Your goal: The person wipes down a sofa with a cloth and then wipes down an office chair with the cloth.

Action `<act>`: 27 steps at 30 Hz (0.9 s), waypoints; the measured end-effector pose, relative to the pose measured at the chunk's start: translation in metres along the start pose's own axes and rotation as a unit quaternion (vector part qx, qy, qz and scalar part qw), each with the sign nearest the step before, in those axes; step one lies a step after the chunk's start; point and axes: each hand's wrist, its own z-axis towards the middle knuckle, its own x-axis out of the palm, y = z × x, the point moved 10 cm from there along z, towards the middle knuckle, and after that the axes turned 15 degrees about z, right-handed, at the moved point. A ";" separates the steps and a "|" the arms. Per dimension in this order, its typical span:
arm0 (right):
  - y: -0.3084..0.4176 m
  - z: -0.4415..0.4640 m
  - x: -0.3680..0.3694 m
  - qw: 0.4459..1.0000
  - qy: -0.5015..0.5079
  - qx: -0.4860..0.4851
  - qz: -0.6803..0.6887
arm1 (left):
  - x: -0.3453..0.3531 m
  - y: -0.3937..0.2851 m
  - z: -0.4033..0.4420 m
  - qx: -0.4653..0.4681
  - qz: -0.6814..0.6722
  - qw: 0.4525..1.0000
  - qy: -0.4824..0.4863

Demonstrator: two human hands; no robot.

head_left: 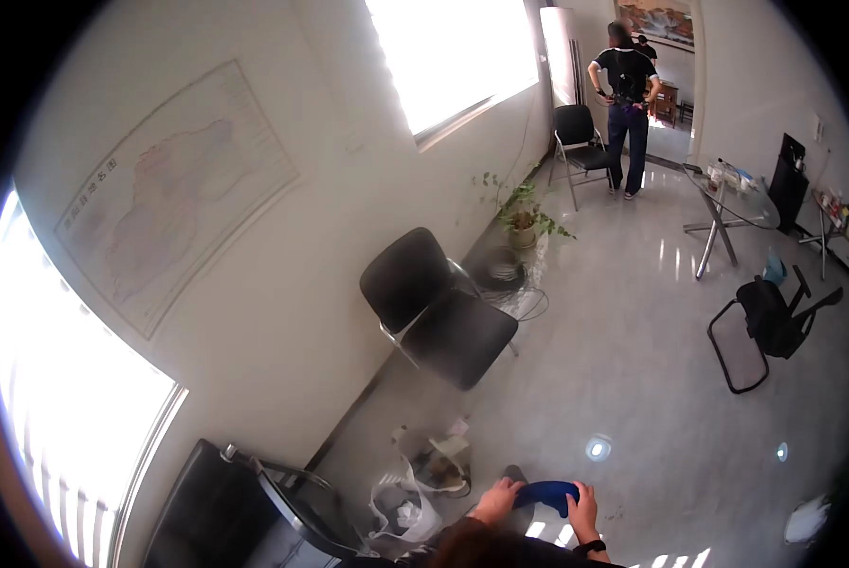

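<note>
A dark blue curved band (544, 491), soft-looking like cloth, is stretched between my two hands near the bottom of the view. My left hand (497, 500) grips its left end, fingers closed. At the opposite end, my right hand (582, 511) is closed on the same band; a dark band circles that wrist. Its exact kind is too small and blurred to tell. Just left of my hands, a white plastic bag (407, 511) with crumpled white stuff sits on the floor beside another bag (439, 462) of mixed items.
Black chairs (440, 312) line the left wall, near a potted plant (523, 230) and coiled cable (500, 272). A black chair (775, 317) lies tipped over at right. Farther off stand a glass table (741, 204) and a person (628, 95) by the doorway.
</note>
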 end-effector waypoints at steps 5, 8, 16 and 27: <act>0.018 0.101 0.009 0.999 0.048 -0.017 -0.018 | -0.041 0.046 0.125 0.015 0.008 1.000 0.007; 0.038 0.182 0.013 0.999 0.039 -0.034 0.013 | -0.083 0.054 0.188 0.043 -0.013 0.997 -0.056; 0.035 0.353 0.069 0.991 0.107 -0.075 0.001 | -0.118 0.139 0.290 -0.177 -0.096 0.974 -0.108; 0.160 0.557 0.259 0.878 0.425 -0.221 0.001 | -0.181 0.253 0.305 -0.423 0.001 0.888 -0.182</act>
